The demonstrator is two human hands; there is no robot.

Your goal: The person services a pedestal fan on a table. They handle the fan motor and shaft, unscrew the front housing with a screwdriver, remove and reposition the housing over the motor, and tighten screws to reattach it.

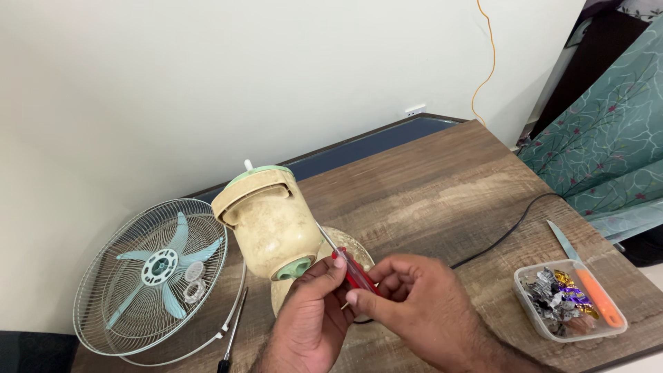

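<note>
A yellowed cream fan motor housing (271, 222) with pale green trim stands on its round base (349, 243) on the wooden table (442, 193). My right hand (421, 307) grips the red handle of a screwdriver (353, 271), whose metal shaft points up-left against the housing's side. My left hand (311, 318) pinches the handle's upper end, close under the housing's green bottom cap (293, 268).
A wire fan guard (148, 276) with pale blue blades lies at the left, with a second screwdriver (231, 333) beside it. A black cord (507, 231) runs right. A clear plastic tub (570, 300) of wrappers holds an orange-handled knife (587, 276). A wall stands behind, a curtain at the right.
</note>
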